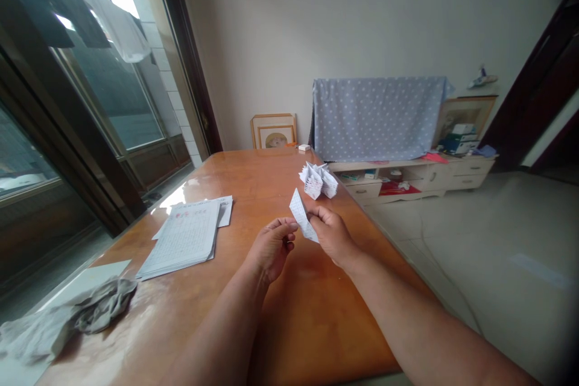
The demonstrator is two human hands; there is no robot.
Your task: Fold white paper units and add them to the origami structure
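A folded piece of lined paper (302, 215), pointed at its top, is held above the wooden table. My right hand (331, 230) grips it from the right, thumb in front and fingers partly hidden behind it. On the other side my left hand (275, 244) has its thumb and forefinger pinched together at the paper's left edge, the other fingers curled. Just beyond my hands stands a cluster of folded paper pieces (319, 181) with several spiky points. To the left lies a stack of lined paper sheets (183, 235) with writing on the top one.
The glossy wooden table (253, 175) ends close to my right arm. A crumpled grey cloth (106, 304) lies at the near left. A small white box (304, 148) sits at the far edge. Beyond it, a dotted blue cloth (380, 117) hangs over a low white cabinet (456, 175).
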